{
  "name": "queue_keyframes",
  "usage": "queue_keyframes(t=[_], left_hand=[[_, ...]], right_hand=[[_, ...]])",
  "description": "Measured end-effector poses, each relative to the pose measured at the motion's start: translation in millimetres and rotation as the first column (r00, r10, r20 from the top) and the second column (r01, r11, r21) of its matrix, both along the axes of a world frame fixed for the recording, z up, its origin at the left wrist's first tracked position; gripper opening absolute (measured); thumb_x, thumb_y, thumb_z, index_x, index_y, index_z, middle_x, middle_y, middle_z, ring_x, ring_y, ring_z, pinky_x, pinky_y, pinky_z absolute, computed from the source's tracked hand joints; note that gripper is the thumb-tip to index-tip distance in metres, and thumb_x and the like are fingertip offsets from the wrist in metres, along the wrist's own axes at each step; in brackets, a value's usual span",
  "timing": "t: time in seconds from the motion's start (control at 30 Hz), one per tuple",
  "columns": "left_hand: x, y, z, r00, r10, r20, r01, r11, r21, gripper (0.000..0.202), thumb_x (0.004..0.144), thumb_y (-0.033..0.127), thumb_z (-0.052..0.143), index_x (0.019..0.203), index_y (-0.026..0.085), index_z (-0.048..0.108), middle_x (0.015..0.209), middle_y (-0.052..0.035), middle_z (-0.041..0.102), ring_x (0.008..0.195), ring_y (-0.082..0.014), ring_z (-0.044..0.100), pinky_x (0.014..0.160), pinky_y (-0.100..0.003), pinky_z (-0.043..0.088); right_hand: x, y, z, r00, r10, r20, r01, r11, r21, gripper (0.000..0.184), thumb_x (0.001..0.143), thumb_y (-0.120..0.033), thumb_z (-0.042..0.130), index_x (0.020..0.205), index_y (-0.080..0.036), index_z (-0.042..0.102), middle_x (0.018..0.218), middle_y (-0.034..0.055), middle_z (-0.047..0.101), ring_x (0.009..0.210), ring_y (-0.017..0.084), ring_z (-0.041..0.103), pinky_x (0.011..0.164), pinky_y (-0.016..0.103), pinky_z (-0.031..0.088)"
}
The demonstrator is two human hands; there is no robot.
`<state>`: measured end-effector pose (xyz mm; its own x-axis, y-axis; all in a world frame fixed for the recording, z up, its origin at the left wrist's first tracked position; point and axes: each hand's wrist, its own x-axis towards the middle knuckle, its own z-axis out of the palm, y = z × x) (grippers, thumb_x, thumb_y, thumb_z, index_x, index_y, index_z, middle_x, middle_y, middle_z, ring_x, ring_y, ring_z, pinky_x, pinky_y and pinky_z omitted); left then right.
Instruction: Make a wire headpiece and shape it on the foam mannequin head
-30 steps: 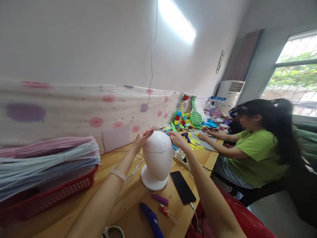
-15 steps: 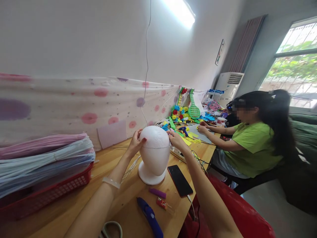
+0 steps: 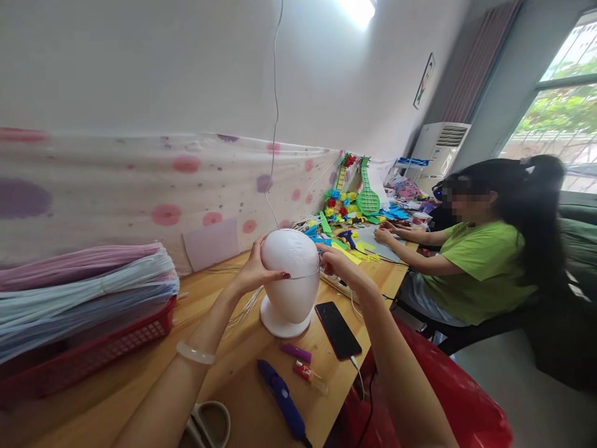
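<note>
A white foam head [image 3: 291, 305] stands upright on its round base on the wooden table. Around its upper part runs a thin wire [image 3: 303, 276]. My left hand [image 3: 255, 267] clasps the head from the left, its thumb pressed across the front at the wire. At the head's right side is my right hand [image 3: 338, 264], index finger stretched against the foam and the other fingers curled by the wire's right end. Their grip there is partly hidden.
Before the head lie a blue glue gun [image 3: 282, 398], scissors [image 3: 209, 423], a purple stick [image 3: 296, 352], a red lighter [image 3: 310, 375] and a phone [image 3: 338, 330]. A red basket [image 3: 158, 323] of pipe cleaners stands left. At right sits a person [image 3: 480, 267] with paper crafts.
My left thumb has slid right and down onto the wire at the front. My right index finger has straightened along the head's side. The view has shifted slightly.
</note>
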<state>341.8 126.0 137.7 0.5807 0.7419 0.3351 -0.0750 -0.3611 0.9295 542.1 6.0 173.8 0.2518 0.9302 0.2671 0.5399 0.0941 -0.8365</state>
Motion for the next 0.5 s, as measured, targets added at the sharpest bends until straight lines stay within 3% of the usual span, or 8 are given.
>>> queue_keyframes(t=[0.13, 0.3, 0.4, 0.5], left_hand=[[0, 3, 7.2, 0.993, -0.001, -0.114, 0.007, 0.999, 0.048, 0.123, 0.046, 0.039, 0.092, 0.149, 0.021, 0.027, 0.159, -0.0186, 0.022, 0.146, -0.0364, 0.023, 0.120, -0.049, 0.021], [1, 8, 11.4, 0.992, -0.017, -0.129, 0.019, 1.000, 0.014, 0.124, 0.041, 0.039, 0.094, 0.147, 0.021, 0.031, 0.153, -0.0193, 0.032, 0.142, -0.0398, 0.031, 0.117, -0.052, 0.025], [0, 12, 8.8, 0.992, -0.039, -0.121, 0.037, 0.999, -0.018, 0.128, 0.040, 0.044, 0.094, 0.148, 0.021, 0.030, 0.153, -0.0204, 0.033, 0.142, -0.0418, 0.029, 0.118, -0.053, 0.024], [-3, 14, 1.6, 0.993, -0.073, -0.089, 0.069, 0.996, -0.049, 0.131, 0.040, 0.049, 0.094, 0.150, 0.022, 0.028, 0.155, -0.0210, 0.031, 0.145, -0.0417, 0.024, 0.120, -0.053, 0.019]], right_hand=[[3, -1, -0.6, 0.996, 0.053, -0.075, -0.057, 0.997, -0.053, 0.038, 0.061, -0.021, 0.045, 0.092, -0.020, 0.066, 0.066, -0.0017, 0.052, 0.057, 0.013, 0.039, 0.052, 0.023, 0.033], [4, 3, -2.3, 0.987, 0.067, -0.145, -0.079, 0.994, -0.081, 0.030, 0.059, -0.022, 0.046, 0.083, -0.021, 0.063, 0.065, -0.0025, 0.048, 0.054, 0.012, 0.032, 0.046, 0.023, 0.025], [5, 5, -3.0, 0.983, 0.067, -0.174, -0.082, 0.993, -0.081, 0.027, 0.061, -0.023, 0.047, 0.082, -0.021, 0.064, 0.063, -0.0031, 0.047, 0.053, 0.011, 0.029, 0.044, 0.022, 0.022], [6, 3, -4.8, 0.977, 0.079, -0.196, -0.095, 0.993, -0.074, 0.036, 0.062, -0.023, 0.049, 0.093, -0.020, 0.068, 0.063, -0.0041, 0.048, 0.052, 0.010, 0.029, 0.044, 0.021, 0.021]])
